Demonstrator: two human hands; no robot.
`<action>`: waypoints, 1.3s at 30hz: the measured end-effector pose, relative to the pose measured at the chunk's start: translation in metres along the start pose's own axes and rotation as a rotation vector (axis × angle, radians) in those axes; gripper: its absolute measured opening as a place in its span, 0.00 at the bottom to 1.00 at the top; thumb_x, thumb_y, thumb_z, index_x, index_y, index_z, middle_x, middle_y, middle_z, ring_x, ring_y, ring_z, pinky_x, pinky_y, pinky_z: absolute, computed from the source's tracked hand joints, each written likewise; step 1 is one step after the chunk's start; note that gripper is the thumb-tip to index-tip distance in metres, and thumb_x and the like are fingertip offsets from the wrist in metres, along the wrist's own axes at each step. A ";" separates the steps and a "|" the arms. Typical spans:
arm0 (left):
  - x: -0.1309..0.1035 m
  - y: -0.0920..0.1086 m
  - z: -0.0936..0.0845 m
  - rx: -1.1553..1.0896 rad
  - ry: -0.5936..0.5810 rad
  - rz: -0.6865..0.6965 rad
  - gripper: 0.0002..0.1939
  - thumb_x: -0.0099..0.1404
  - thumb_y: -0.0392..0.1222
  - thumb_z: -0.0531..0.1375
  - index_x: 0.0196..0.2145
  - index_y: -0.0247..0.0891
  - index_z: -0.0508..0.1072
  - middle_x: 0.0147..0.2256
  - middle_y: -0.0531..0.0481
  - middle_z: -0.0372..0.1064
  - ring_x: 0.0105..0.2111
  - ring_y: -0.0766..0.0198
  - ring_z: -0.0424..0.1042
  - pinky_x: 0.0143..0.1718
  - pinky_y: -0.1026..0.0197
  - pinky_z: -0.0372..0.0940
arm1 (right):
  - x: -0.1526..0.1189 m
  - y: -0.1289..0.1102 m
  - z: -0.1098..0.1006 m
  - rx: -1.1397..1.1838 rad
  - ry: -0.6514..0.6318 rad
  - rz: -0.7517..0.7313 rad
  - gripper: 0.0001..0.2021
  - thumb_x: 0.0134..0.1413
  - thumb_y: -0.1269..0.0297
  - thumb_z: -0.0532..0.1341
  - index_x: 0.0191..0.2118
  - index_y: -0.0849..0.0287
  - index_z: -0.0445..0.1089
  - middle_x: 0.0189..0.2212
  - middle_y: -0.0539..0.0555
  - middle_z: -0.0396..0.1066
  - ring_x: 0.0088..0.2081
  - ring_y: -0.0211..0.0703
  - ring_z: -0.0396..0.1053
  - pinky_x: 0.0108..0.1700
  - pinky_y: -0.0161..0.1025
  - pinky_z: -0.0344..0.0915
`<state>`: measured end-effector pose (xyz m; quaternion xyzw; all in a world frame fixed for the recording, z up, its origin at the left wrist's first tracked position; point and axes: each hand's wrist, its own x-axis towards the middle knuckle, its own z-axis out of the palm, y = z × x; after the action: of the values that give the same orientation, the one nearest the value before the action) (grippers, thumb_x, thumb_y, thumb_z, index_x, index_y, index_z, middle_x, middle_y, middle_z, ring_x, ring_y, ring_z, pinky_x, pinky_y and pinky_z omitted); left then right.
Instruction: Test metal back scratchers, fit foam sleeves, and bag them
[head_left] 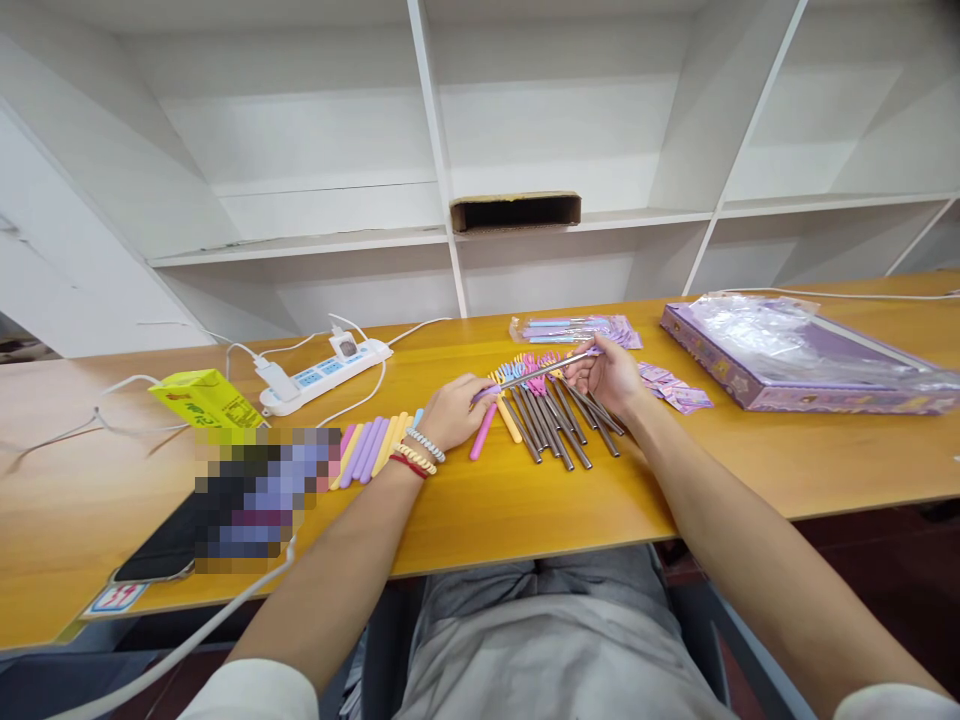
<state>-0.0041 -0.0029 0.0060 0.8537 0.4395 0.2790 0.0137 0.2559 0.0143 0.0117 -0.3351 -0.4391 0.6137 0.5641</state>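
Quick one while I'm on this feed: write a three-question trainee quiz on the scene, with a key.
1. What stretches between the left hand and the right hand?
2. True or false: the purple box lies to the right of both hands.
3. What colour is the power strip? A) black B) white C) green

Key: 1. A slim metal rod. 2. True. 3. B.

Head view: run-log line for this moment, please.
left hand: metal rod, one end | right hand: same rod, other end | table: metal-shafted pieces, coloured sticks
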 end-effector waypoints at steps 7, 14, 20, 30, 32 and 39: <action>-0.001 0.005 -0.002 0.034 -0.077 -0.033 0.20 0.66 0.51 0.47 0.45 0.41 0.71 0.38 0.47 0.70 0.39 0.61 0.68 0.41 0.61 0.61 | -0.002 0.002 0.003 -0.050 -0.071 -0.018 0.16 0.49 0.49 0.55 0.29 0.58 0.61 0.21 0.55 0.73 0.21 0.41 0.69 0.18 0.32 0.56; -0.001 0.004 -0.004 0.007 -0.076 -0.003 0.20 0.66 0.50 0.47 0.49 0.42 0.70 0.38 0.47 0.71 0.38 0.62 0.69 0.41 0.62 0.61 | -0.002 0.003 0.002 -0.100 -0.099 -0.044 0.17 0.47 0.48 0.57 0.31 0.58 0.62 0.23 0.55 0.73 0.20 0.40 0.68 0.18 0.32 0.56; -0.001 0.003 -0.007 0.020 -0.084 -0.013 0.19 0.66 0.49 0.46 0.44 0.42 0.72 0.35 0.48 0.70 0.35 0.63 0.68 0.38 0.63 0.60 | 0.000 0.007 0.001 -0.184 -0.041 -0.071 0.19 0.45 0.46 0.59 0.31 0.59 0.62 0.20 0.53 0.71 0.17 0.37 0.65 0.15 0.31 0.53; 0.000 -0.002 -0.013 0.250 -0.098 -0.019 0.20 0.66 0.52 0.45 0.41 0.45 0.73 0.32 0.49 0.69 0.34 0.63 0.68 0.32 0.63 0.56 | 0.007 0.009 -0.008 -0.275 0.316 -0.332 0.16 0.41 0.51 0.65 0.34 0.54 0.65 0.23 0.47 0.69 0.18 0.35 0.63 0.17 0.31 0.55; 0.000 -0.005 -0.015 0.310 -0.105 -0.031 0.20 0.66 0.52 0.45 0.41 0.46 0.73 0.33 0.49 0.69 0.34 0.62 0.68 0.30 0.63 0.55 | 0.006 0.010 -0.012 -0.497 0.291 -0.422 0.14 0.39 0.53 0.66 0.30 0.56 0.69 0.24 0.49 0.69 0.22 0.37 0.64 0.22 0.33 0.59; -0.002 -0.011 -0.016 0.386 -0.098 -0.029 0.20 0.66 0.52 0.45 0.45 0.48 0.72 0.36 0.49 0.70 0.35 0.62 0.69 0.30 0.63 0.54 | 0.005 0.015 -0.022 -1.148 0.082 -0.584 0.12 0.39 0.54 0.67 0.31 0.55 0.76 0.29 0.53 0.70 0.30 0.42 0.66 0.38 0.41 0.61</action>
<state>-0.0213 -0.0011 0.0154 0.8467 0.4957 0.1474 -0.1247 0.2690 0.0233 -0.0096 -0.4735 -0.7487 0.0893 0.4552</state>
